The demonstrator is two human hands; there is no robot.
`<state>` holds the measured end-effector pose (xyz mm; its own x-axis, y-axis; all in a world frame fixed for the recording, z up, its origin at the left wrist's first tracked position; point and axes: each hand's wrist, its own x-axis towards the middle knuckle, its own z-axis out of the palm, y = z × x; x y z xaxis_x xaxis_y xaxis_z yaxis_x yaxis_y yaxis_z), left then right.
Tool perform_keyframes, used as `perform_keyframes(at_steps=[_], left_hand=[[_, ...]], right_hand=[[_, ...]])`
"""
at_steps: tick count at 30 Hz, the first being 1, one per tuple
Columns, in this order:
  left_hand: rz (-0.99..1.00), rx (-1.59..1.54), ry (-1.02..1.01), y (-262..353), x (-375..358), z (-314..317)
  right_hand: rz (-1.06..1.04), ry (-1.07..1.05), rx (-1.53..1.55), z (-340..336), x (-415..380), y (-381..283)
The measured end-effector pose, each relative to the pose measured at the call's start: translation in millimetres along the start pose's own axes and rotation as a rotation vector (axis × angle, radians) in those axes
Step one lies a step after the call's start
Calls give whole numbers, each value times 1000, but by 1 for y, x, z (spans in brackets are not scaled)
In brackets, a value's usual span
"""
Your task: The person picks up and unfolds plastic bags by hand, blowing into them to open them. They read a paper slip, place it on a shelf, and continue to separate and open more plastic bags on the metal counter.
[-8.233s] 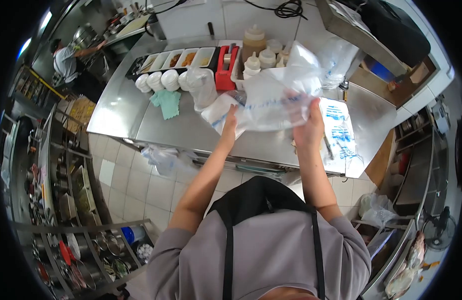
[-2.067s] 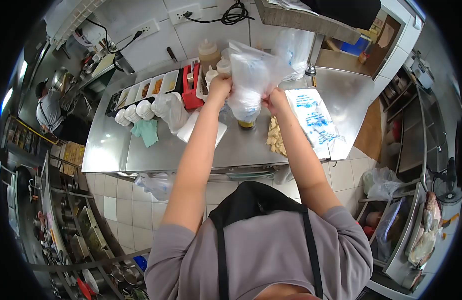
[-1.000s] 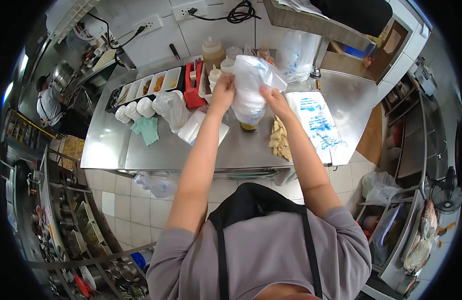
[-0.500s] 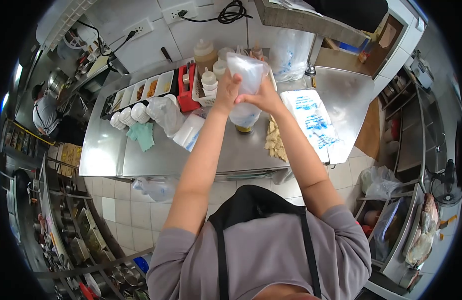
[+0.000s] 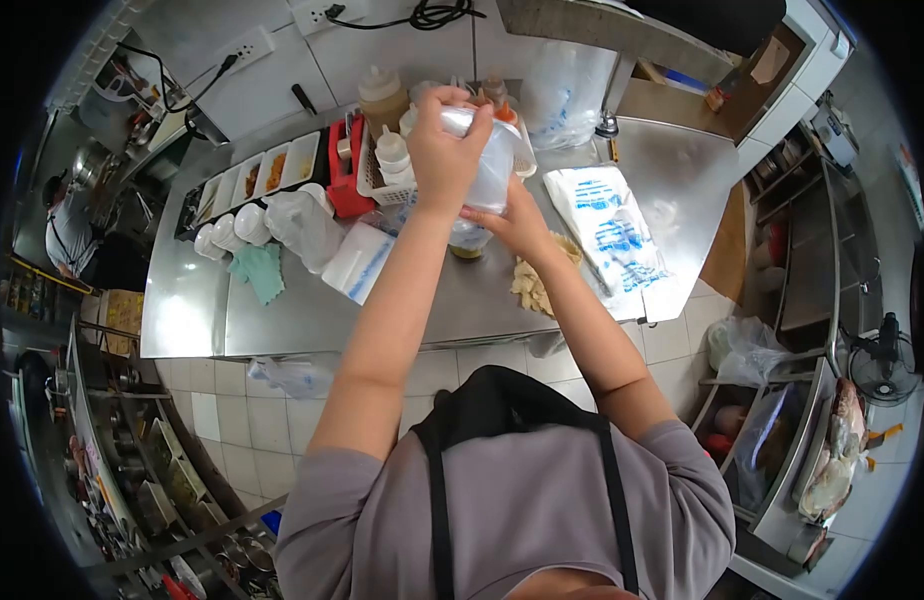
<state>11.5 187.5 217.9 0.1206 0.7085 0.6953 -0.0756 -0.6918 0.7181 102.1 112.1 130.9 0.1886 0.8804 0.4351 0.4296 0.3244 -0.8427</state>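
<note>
Steel counter [image 5: 302, 310] spans the scene left to right, tiled wall behind, tiled floor on the near side. Person in grey top and black apron stands at the near edge, both arms raised over the middle of the counter.

Stack of blue-printed plastic bags [image 5: 607, 235] lies flat on the right part of the counter, running to its near edge. Another bunched bag [image 5: 560, 95] sits at the far side against the wall. Row of food trays [image 5: 252, 178] sits far left, white lidded cups [image 5: 232, 228] just in front of them, green cloth [image 5: 257, 270] nearer. Red holder [image 5: 342, 180] stands right of the trays, beside a white basket of squeeze bottles [image 5: 387, 150].

Clear plastic bag [image 5: 494, 170] is held up above counter centre, between both hands, off the surface. Left hand [image 5: 444, 140] is on the upper part, fingers closed around the gathered top. Right hand [image 5: 517, 222] is lower, fingers wrapped on the bag's underside. Bag contents: can't tell. Small jar [image 5: 467, 245] stands on the counter right under the bag, mostly hidden. Pale food pieces [image 5: 530, 285] lie just right of it, near the right forearm.

Second person [image 5: 67, 225] at far left, at another station.
</note>
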Motion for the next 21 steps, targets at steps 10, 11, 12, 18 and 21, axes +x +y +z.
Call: perform_keyframes(at_steps=[10,11,12,18,21], left_hand=[[232,210,168,-8,-17,1],[248,259,126,-16,-18,-1],[262,309,79,-21,-19,-3],[160,199,-53,-19,-19,-9],[293,228,90,-17,-27,-4]], right_hand=[[281,-341,-1035,-59,-76,26],[304,-399,-1117,-53,-88,36],[67,-204,-1041,-46,-107,74],[-141,-121,-986,-21,-96,91],[-191,-153,-1043,-11,-93,75]])
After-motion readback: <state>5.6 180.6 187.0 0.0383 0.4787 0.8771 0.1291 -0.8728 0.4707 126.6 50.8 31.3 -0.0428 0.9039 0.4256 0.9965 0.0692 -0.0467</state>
